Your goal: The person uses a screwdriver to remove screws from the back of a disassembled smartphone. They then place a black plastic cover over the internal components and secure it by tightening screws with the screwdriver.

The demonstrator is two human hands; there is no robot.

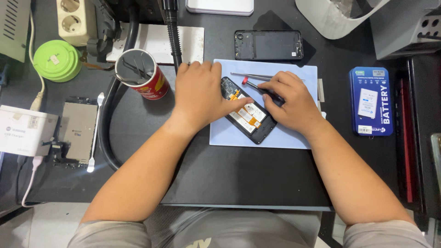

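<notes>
Phone, back off, internals exposed with orange and white parts showing, lies diagonally on a pale blue mat mid-surface. Left hand lies flat, palm down, over the phone's upper-left end, fingers together, thumb stretched along the opened body; it pins the phone rather than gripping it. Right hand is curled around a black screwdriver with a red cap, tip end hidden under the fingers, hand resting on the phone's right edge. Tweezers lie on the mat just above the right hand. Black back cover sits on the dark surface beyond the mat. Blue battery box is well to the right. Red can holding tools stands just left of the left hand, touching a thick black hose. Further left: a bare screen assembly, a white spudger beside it, a white charger, a green round container.
</notes>
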